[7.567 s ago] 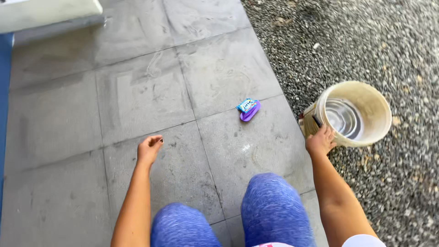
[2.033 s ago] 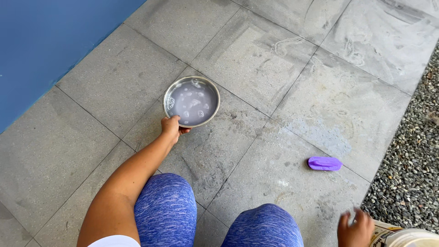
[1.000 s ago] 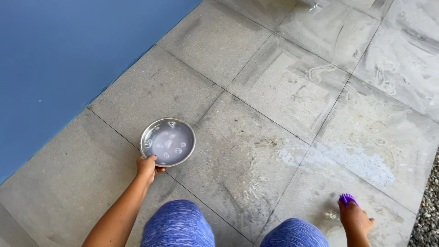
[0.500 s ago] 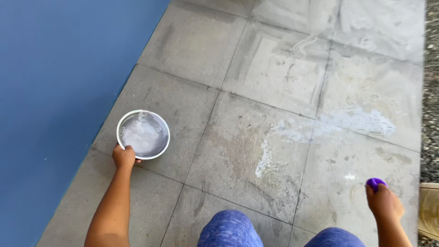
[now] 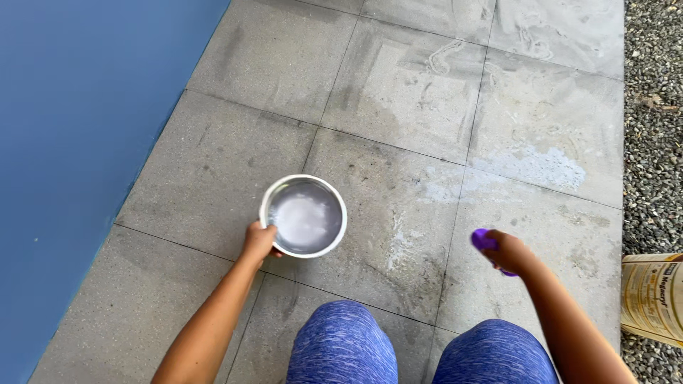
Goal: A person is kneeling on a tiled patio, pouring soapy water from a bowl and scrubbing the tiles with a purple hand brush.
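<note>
Rough grey tiles (image 5: 213, 178), round steel bowl (image 5: 304, 215)

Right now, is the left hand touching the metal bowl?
Touching. The head view shows the left hand with its fingers closed over the near rim of the metal bowl, which sits on the grey tiles; no gap shows.

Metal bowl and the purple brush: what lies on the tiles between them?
Head view: between the metal bowl and the purple brush lies only grey tile, with whitish soapy streaks and a grout line.

silver bowl (image 5: 304, 216), purple brush (image 5: 484, 240), grey tiles (image 5: 398, 92).
</note>
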